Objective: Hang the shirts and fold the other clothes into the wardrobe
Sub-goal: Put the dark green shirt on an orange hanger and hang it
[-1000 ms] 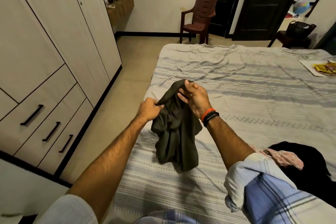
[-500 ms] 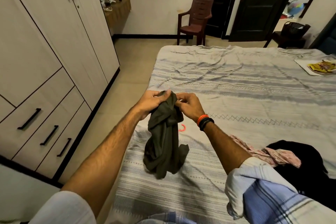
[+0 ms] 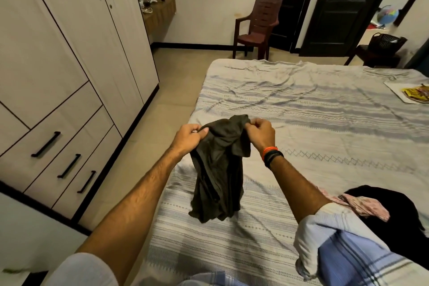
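A dark olive garment (image 3: pixel 219 174) hangs bunched above the bed, its lower end touching the striped bedsheet (image 3: pixel 325 123). My left hand (image 3: pixel 188 138) pinches its top edge on the left, and my right hand (image 3: pixel 260 133) pinches the top edge on the right. On the bed at the lower right lie a pink patterned cloth (image 3: pixel 364 206) and a black garment (image 3: pixel 399 216). The white wardrobe (image 3: pixel 69 65) stands to the left with its doors shut.
Three drawers with black handles (image 3: pixel 69 165) sit low in the wardrobe. A strip of tiled floor (image 3: pixel 162 111) runs between wardrobe and bed. A brown plastic chair (image 3: pixel 257 28) stands by dark doors at the back. A tray (image 3: pixel 408 93) lies on the bed's far right.
My hands have drawn apart along the garment's top edge, spreading it wider. The small orange item seen on the sheet behind the cloth is now hidden.
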`<state>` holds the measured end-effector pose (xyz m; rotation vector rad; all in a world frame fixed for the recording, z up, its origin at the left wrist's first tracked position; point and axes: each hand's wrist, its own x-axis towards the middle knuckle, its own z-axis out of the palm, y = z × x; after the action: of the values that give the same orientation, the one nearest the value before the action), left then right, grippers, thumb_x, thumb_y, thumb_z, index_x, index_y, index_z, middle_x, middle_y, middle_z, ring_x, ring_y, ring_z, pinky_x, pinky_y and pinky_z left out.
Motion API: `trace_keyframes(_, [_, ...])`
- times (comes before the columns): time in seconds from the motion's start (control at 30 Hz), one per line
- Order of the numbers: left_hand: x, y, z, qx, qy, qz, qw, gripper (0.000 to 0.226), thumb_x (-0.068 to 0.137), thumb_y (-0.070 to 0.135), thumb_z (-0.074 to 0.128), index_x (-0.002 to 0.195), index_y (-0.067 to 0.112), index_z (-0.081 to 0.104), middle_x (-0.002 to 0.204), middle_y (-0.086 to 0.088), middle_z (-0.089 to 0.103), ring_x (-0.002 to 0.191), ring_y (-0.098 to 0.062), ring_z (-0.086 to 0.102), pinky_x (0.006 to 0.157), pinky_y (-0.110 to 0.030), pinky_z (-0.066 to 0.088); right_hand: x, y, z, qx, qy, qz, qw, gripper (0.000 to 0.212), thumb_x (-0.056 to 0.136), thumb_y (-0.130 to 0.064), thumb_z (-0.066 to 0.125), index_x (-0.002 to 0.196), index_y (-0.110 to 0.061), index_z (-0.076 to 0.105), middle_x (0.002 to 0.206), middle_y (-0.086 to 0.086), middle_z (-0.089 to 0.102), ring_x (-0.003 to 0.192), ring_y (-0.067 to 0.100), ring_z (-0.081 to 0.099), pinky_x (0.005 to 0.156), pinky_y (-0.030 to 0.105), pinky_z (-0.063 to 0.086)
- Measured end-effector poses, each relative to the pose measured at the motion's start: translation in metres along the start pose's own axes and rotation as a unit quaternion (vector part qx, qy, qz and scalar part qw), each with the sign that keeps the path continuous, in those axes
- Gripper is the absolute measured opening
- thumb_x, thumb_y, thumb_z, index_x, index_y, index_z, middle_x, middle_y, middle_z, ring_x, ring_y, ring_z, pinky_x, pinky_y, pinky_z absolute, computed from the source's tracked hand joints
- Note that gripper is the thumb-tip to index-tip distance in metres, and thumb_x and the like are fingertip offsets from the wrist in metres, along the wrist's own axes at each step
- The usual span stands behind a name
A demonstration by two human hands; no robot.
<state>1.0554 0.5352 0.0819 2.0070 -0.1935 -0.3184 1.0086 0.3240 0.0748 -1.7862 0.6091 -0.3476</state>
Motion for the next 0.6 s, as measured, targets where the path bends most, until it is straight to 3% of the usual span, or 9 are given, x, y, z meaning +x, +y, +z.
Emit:
trace_keyframes(0.03, [-0.001, 0.006, 0.0, -0.02, 0.008, 0.009, 1.0, 0.035, 0.093, 0.035, 0.063, 0.07, 0.008, 0.062, 0.065, 0.003, 0.057, 0.059, -0.008, 0.05, 0.061, -0.024, 0.039, -0.004, 0.002, 0.001, -0.054, 0.0, -0.032, 0.998, 0.004, 0.08, -0.019, 0.067, 0.082, -0.021, 0.064, 0.087, -0.004, 0.068, 0.082, 0.018, 0.063, 0.075, 0.029, 0.052])
trace_keyframes(0.13, [0.001, 0.023, 0.003, -0.059, 0.007, 0.034, 0.998, 0.027, 0.097, 0.025, 0.06, 0.074, 0.015, 0.068, 0.066, 0.012, 0.063, 0.058, 0.005, 0.054, 0.061, -0.015, 0.042, -0.019, -0.003, 0.004, -0.051, -0.064, -0.142, 0.986, 0.028, 0.078, -0.011, 0.073, 0.103, -0.02, 0.066, 0.105, -0.006, 0.068, 0.088, 0.01, 0.064, 0.076, 0.027, 0.054])
trace_keyframes(0.23, [0.007, 0.034, 0.007, -0.127, 0.003, 0.02, 0.992, 0.015, 0.097, 0.017, 0.061, 0.094, 0.006, 0.071, 0.1, -0.001, 0.07, 0.086, -0.003, 0.064, 0.077, -0.015, 0.049, -0.028, -0.014, 0.011, -0.056, -0.18, -0.228, 0.955, 0.032, 0.076, -0.015, 0.08, 0.106, -0.02, 0.068, 0.102, -0.009, 0.07, 0.088, 0.006, 0.066, 0.072, 0.021, 0.055])
trace_keyframes(0.3, [0.006, 0.039, 0.007, -0.185, -0.007, -0.002, 0.983, 0.014, 0.094, 0.017, 0.065, 0.101, 0.006, 0.068, 0.103, -0.007, 0.071, 0.082, -0.006, 0.069, 0.073, -0.019, 0.054, -0.029, -0.019, 0.015, -0.064, -0.202, -0.228, 0.95, 0.036, 0.073, -0.016, 0.084, 0.105, -0.019, 0.068, 0.095, -0.007, 0.07, 0.083, 0.006, 0.067, 0.071, 0.018, 0.055])
trace_keyframes(0.37, [-0.001, 0.043, 0.004, -0.222, -0.032, -0.016, 0.974, 0.017, 0.089, 0.015, 0.07, 0.104, 0.009, 0.066, 0.092, -0.009, 0.072, 0.071, -0.008, 0.071, 0.068, -0.023, 0.058, -0.025, -0.019, 0.018, -0.061, -0.18, -0.209, 0.959, 0.028, 0.074, -0.016, 0.085, 0.096, -0.018, 0.069, 0.083, -0.006, 0.07, 0.073, 0.006, 0.066, 0.071, 0.018, 0.054])
trace_keyframes(0.47, [-0.008, 0.038, -0.003, -0.256, -0.09, -0.036, 0.962, 0.037, 0.079, -0.002, 0.075, 0.112, 0.01, 0.064, 0.092, -0.013, 0.074, 0.079, -0.017, 0.072, 0.071, -0.029, 0.061, -0.018, -0.018, 0.019, -0.069, -0.138, -0.21, 0.966, 0.011, 0.078, -0.012, 0.081, 0.083, -0.018, 0.073, 0.075, -0.005, 0.071, 0.07, 0.01, 0.067, 0.073, 0.027, 0.056])
trace_keyframes(0.53, [-0.011, 0.033, -0.007, -0.185, -0.093, -0.03, 0.978, 0.046, 0.073, -0.012, 0.077, 0.11, 0.013, 0.065, 0.09, -0.007, 0.074, 0.08, -0.016, 0.071, 0.065, -0.028, 0.059, -0.017, -0.016, 0.018, -0.06, -0.103, -0.21, 0.97, 0.008, 0.08, -0.011, 0.079, 0.081, -0.017, 0.074, 0.076, -0.005, 0.072, 0.069, 0.009, 0.067, 0.073, 0.029, 0.057])
trace_keyframes(0.6, [-0.01, 0.026, -0.007, -0.095, -0.078, -0.022, 0.992, 0.049, 0.069, -0.017, 0.076, 0.107, 0.013, 0.066, 0.075, 0.005, 0.07, 0.075, -0.014, 0.066, 0.065, -0.028, 0.056, -0.017, -0.013, 0.019, -0.031, -0.066, -0.191, 0.979, 0.012, 0.08, -0.009, 0.078, 0.079, -0.02, 0.075, 0.078, -0.005, 0.073, 0.071, 0.01, 0.069, 0.074, 0.031, 0.059])
